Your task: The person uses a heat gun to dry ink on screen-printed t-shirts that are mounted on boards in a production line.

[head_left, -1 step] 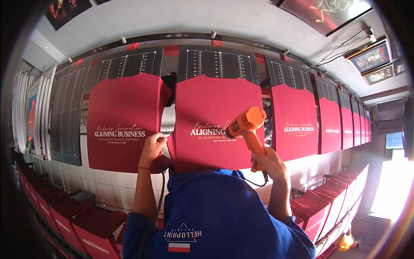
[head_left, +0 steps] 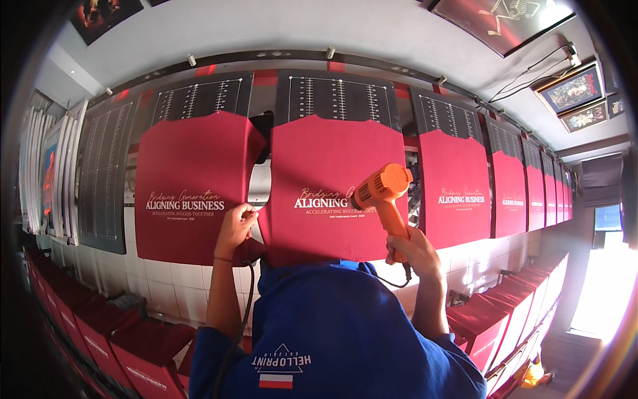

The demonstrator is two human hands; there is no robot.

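Note:
An orange heat gun (head_left: 385,189) is in my right hand (head_left: 415,253), its fingers wrapped round the handle. The nozzle points left, just over the printed lettering of a dark red shirt (head_left: 332,153). That shirt lies flat on a black printing board (head_left: 335,93) with white ruler lines, and the gun hides part of its print. My left hand (head_left: 238,225) has its fingers curled in, at the right edge of another printed red shirt (head_left: 189,159). Anything inside those fingers is hidden. A black cord (head_left: 249,292) runs down past my left forearm.
More red shirts on boards (head_left: 453,179) continue in a row to the right. Behind me, a second row of red shirts (head_left: 149,346) curves along both sides. White-edged frames (head_left: 63,173) stand at far left. A person in yellow (head_left: 531,374) is at lower right.
The heat gun has shifted very slightly to the right, showing a little more of the lower line of print. My left hand has stayed in place.

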